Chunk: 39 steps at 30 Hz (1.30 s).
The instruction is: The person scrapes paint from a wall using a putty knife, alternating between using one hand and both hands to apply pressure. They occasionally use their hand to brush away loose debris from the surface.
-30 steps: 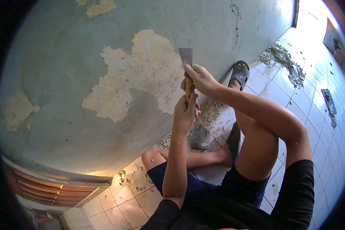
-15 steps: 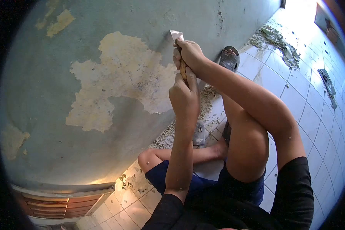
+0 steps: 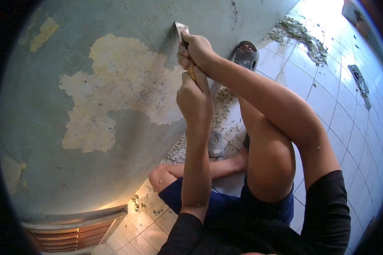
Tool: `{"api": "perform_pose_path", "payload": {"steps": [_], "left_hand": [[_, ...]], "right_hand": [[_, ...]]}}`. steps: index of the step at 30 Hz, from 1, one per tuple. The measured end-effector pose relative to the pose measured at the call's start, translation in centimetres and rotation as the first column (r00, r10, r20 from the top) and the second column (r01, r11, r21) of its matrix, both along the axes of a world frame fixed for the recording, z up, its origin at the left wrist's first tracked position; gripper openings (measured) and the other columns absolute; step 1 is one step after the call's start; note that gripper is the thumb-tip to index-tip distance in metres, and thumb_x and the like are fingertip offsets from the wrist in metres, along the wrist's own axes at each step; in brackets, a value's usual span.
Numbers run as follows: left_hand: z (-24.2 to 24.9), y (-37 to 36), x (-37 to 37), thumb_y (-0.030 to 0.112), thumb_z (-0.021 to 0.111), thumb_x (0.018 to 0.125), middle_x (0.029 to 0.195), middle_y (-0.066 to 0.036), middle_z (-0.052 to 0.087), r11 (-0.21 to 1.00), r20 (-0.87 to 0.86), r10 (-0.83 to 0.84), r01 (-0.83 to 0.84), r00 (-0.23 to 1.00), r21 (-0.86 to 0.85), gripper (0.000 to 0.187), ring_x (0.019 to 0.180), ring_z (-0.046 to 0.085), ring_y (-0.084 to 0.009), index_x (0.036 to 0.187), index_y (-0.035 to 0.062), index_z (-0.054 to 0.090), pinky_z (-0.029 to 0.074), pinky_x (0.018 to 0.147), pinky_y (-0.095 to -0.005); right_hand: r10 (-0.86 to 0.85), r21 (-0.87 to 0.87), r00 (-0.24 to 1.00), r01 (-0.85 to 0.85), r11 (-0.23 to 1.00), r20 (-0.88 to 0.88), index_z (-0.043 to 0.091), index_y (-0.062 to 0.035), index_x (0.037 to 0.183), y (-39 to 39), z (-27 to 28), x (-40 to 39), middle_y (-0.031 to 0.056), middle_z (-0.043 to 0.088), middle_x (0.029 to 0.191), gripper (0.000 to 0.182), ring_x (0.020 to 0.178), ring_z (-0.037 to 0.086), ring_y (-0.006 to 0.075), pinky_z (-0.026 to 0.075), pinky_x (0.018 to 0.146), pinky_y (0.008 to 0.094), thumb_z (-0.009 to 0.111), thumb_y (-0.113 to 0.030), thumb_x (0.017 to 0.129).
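A putty knife (image 3: 192, 71) with a wooden handle is in both my hands. Its metal blade (image 3: 181, 29) is against or very close to the green painted wall (image 3: 144, 17); exact contact cannot be told. My right hand (image 3: 196, 50) is closed around the upper handle near the blade, thumb towards the blade. Below it, my left hand (image 3: 194, 95) grips the lower end of the handle. Left of the blade, a large pale patch (image 3: 115, 80) of bare wall shows where the paint is off.
Paint flakes (image 3: 222, 102) lie along the foot of the wall. More peeled pieces (image 3: 304, 36) and a dark strip (image 3: 360, 87) rest on the white floor tiles (image 3: 330, 100). One sandaled foot (image 3: 246, 56) stands near the wall. A slatted wooden shutter (image 3: 68, 238) is at lower left.
The camera view has shifted, so wall, hands and putty knife all sit further up and left. Both hands keep their grip, and the blade is at nearly the same spot on the wall.
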<state>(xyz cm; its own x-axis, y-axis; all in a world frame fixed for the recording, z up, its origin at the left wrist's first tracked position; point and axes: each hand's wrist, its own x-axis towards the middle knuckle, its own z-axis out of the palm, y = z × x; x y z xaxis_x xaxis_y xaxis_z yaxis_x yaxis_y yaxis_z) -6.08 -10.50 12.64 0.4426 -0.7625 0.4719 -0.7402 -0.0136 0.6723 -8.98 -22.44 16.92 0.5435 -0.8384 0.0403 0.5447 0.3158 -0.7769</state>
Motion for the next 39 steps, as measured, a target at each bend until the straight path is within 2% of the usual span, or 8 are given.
{"api": "perform_pose_path", "payload": {"steps": [6, 8, 16, 19, 23, 30, 32, 39], "left_hand": [[1.4, -2.6, 0.0, 0.037, 0.046, 0.108, 0.072, -0.029, 0.067, 0.998, 0.055, -0.044, 0.046, 0.997, -0.032, 0.046, 0.069, 0.069, -0.0475, 0.091, -0.004, 0.058, 0.053, 0.061, -0.0538], [1.3, -2.6, -0.1, 0.036, 0.046, 0.108, 0.072, -0.03, 0.067, 0.999, 0.106, -0.041, 0.043, 0.994, -0.022, 0.046, 0.069, 0.069, -0.0475, 0.091, -0.0044, 0.058, 0.053, 0.061, -0.0537], [-0.6, -1.2, -1.1, 0.036, 0.046, 0.108, 0.069, -0.028, 0.066, 0.991, 0.02, -0.005, 0.008, 1.0, -0.136, 0.045, 0.066, 0.068, -0.047, 0.089, -0.0032, 0.056, 0.053, 0.058, -0.0529], [1.5, -2.7, -0.5, 0.036, 0.046, 0.108, 0.07, -0.029, 0.066, 0.99, 0.082, -0.014, 0.026, 0.996, -0.135, 0.045, 0.066, 0.068, -0.0469, 0.09, -0.0045, 0.057, 0.052, 0.057, -0.053], [1.4, -3.1, -0.5, 0.035, 0.047, 0.108, 0.07, -0.028, 0.066, 0.995, 0.114, -0.015, 0.026, 0.993, -0.099, 0.044, 0.065, 0.068, -0.0467, 0.09, -0.0045, 0.057, 0.052, 0.057, -0.0529], [0.9, -2.9, -1.0, 0.037, 0.042, 0.11, 0.073, -0.027, 0.067, 0.985, 0.018, -0.012, 0.015, 1.0, -0.171, 0.052, 0.066, 0.07, -0.0419, 0.092, -0.0072, 0.062, 0.05, 0.057, -0.0485], [1.7, -3.1, -0.9, 0.037, 0.042, 0.11, 0.072, -0.027, 0.067, 0.987, 0.047, -0.024, 0.032, 0.999, -0.157, 0.052, 0.066, 0.07, -0.0421, 0.093, -0.0073, 0.062, 0.05, 0.056, -0.0485], [-0.3, -1.8, -1.9, 0.035, 0.045, 0.109, 0.072, -0.03, 0.065, 0.985, -0.061, -0.007, -0.004, 0.998, -0.172, 0.046, 0.071, 0.067, -0.05, 0.09, -0.0046, 0.057, 0.051, 0.062, -0.0542]], "right_hand": [[-0.013, 0.041, 0.996, 0.009, 0.999, 0.086, 0.045, -0.0098, 0.089, -2.8, 1.1, -0.1, 0.0001, 0.039, 0.058, 0.033, 0.045, 0.037, 0.0167, 0.035, 0.047, 0.0339, 0.04, -0.034, 0.111], [-0.029, 0.011, 0.995, 0.028, 1.0, 0.091, 0.047, -0.0082, 0.082, -3.4, 0.5, 0.0, 0.0043, 0.042, 0.059, 0.039, 0.046, 0.041, 0.0209, 0.036, 0.047, 0.0405, 0.04, -0.035, 0.11], [0.032, -0.044, 0.996, -0.035, 0.998, -0.084, 0.045, -0.0098, 0.085, -0.7, 0.4, -0.9, -0.0008, 0.037, 0.055, 0.038, 0.045, 0.037, 0.0162, 0.034, 0.047, 0.034, 0.041, -0.037, 0.111], [-0.032, 0.051, 0.995, 0.028, 0.998, 0.097, 0.045, -0.0102, 0.086, -2.5, 1.6, -0.2, -0.0009, 0.038, 0.056, 0.037, 0.045, 0.038, 0.0159, 0.034, 0.048, 0.0338, 0.04, -0.037, 0.111], [-0.055, 0.054, 0.996, 0.051, 0.997, 0.071, 0.045, -0.0099, 0.086, -3.0, 1.8, -0.4, 0.0, 0.038, 0.056, 0.036, 0.045, 0.038, 0.017, 0.034, 0.047, 0.0339, 0.04, -0.035, 0.111], [-0.059, -0.087, 0.995, 0.052, 0.995, -0.082, 0.044, -0.0105, 0.081, -2.7, 1.2, -0.4, 0.0004, 0.037, 0.056, 0.039, 0.044, 0.038, 0.0175, 0.035, 0.047, 0.0349, 0.038, -0.034, 0.112], [-0.068, 0.001, 0.996, 0.068, 0.998, 0.056, 0.044, -0.0104, 0.079, -3.8, 2.4, -0.3, 0.0006, 0.038, 0.056, 0.042, 0.045, 0.038, 0.0175, 0.035, 0.047, 0.0348, 0.039, -0.036, 0.111], [-0.077, -0.117, 0.993, 0.066, 0.991, -0.087, 0.047, -0.0068, 0.07, -1.8, 0.4, -0.6, 0.0063, 0.045, 0.054, 0.051, 0.041, 0.045, 0.0218, 0.039, 0.039, 0.0408, 0.041, -0.037, 0.11]]}}
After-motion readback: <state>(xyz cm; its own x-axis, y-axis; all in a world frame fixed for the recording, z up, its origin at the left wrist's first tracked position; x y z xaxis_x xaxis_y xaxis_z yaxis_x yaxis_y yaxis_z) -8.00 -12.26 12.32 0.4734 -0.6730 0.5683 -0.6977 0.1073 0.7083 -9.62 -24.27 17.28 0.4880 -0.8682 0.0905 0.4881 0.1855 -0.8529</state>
